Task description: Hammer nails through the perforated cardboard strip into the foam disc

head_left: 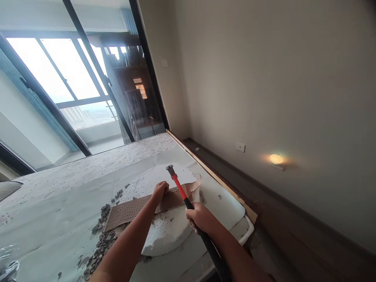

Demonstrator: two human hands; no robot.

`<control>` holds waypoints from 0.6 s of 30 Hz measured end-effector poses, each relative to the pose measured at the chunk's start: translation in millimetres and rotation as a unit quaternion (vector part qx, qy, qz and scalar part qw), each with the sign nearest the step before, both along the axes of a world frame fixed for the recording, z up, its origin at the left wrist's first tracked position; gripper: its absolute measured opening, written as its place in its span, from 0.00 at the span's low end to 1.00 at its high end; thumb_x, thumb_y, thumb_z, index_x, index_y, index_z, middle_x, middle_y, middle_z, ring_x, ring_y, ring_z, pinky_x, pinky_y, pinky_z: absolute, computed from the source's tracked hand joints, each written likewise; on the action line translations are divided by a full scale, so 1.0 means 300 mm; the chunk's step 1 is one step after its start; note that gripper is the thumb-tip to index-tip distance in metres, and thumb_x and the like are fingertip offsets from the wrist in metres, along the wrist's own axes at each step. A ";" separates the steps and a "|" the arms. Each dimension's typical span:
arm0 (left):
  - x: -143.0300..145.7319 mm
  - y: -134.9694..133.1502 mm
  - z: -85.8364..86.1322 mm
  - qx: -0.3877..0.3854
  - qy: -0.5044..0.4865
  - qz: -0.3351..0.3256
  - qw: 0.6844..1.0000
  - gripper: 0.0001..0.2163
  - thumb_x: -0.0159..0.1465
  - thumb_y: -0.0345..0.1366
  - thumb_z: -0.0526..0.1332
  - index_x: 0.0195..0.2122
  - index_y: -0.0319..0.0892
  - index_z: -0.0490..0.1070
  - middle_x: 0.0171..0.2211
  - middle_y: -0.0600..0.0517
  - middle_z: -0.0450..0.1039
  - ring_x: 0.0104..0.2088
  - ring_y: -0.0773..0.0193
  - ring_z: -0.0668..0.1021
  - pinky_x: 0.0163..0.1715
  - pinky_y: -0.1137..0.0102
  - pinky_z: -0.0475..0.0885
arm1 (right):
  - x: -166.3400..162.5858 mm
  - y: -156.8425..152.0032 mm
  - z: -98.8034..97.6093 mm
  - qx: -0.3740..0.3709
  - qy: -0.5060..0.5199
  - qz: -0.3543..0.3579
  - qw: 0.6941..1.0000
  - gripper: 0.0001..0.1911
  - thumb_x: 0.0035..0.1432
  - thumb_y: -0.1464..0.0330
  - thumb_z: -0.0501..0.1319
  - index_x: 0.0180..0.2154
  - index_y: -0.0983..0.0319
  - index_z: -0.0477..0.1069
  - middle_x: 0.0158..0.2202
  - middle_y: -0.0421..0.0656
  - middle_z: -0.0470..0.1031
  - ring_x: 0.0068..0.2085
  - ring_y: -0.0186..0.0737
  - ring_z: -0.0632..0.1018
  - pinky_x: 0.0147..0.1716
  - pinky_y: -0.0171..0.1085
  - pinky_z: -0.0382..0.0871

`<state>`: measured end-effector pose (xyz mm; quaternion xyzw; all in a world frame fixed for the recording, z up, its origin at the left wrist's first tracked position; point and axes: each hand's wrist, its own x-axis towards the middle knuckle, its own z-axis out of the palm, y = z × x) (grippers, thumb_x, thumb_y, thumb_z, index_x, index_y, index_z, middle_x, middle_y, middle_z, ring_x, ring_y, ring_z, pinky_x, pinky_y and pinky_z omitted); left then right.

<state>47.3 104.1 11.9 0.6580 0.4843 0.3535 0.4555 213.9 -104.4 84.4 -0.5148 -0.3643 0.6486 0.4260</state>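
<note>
My right hand is closed around the black grip of a hammer with a red neck and a grey metal head, raised above the work. A long brown board with rows of small holes lies across a white foam slab. On the board rests my left hand, its fingers curled; whatever they hold, if anything, is hidden. At the board's right end, a thin brownish sheet is torn and curled. Grey rubble is scattered along the board's left end.
Pale sheeting covers the broad surface beneath, which has a wooden edge on the right. Beyond that edge stand a wall with a socket and a lit night light. Clear plastic lies at lower left; glass doors are behind.
</note>
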 end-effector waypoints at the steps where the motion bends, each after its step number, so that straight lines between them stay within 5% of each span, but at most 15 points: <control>1: -0.001 0.001 -0.002 -0.003 -0.009 -0.004 1.000 0.06 0.46 0.35 0.52 0.15 0.43 0.55 0.15 0.58 0.52 0.17 0.71 0.57 0.18 0.73 0.52 | 0.004 -0.005 0.004 0.026 0.004 0.006 1.000 0.06 0.42 0.74 0.53 0.21 0.59 0.56 0.11 0.32 0.55 0.12 0.28 0.57 0.11 0.30 0.51; 4: -0.002 0.003 -0.005 -0.009 -0.031 -0.008 0.999 0.07 0.46 0.35 0.53 0.15 0.43 0.55 0.15 0.58 0.52 0.17 0.71 0.57 0.18 0.73 0.51 | 0.006 -0.008 0.001 0.045 0.018 0.017 0.999 0.06 0.43 0.74 0.53 0.20 0.59 0.57 0.11 0.32 0.56 0.13 0.29 0.58 0.11 0.30 0.53; 9: 0.001 -0.002 -0.002 -0.006 -0.024 0.014 1.000 0.07 0.46 0.34 0.52 0.14 0.43 0.54 0.14 0.58 0.52 0.17 0.71 0.57 0.18 0.73 0.52 | -0.015 0.009 -0.025 -0.055 0.008 0.005 0.998 0.09 0.41 0.76 0.52 0.18 0.60 0.53 0.10 0.32 0.53 0.13 0.27 0.55 0.11 0.29 0.50; 14: 0.012 -0.021 0.001 -0.013 -0.035 0.003 0.999 0.07 0.45 0.33 0.53 0.14 0.43 0.54 0.13 0.58 0.52 0.17 0.72 0.57 0.18 0.73 0.51 | -0.024 0.000 -0.036 0.003 0.008 0.017 1.000 0.06 0.42 0.74 0.53 0.20 0.60 0.56 0.10 0.32 0.55 0.12 0.28 0.56 0.10 0.29 0.49; 18: 0.005 -0.024 0.046 -0.021 -0.049 0.008 0.999 0.06 0.45 0.34 0.53 0.14 0.42 0.56 0.14 0.57 0.55 0.17 0.71 0.59 0.19 0.73 0.54 | -0.033 0.010 -0.074 -0.048 0.006 0.008 0.999 0.07 0.42 0.76 0.52 0.19 0.60 0.55 0.09 0.32 0.54 0.12 0.27 0.56 0.10 0.29 0.49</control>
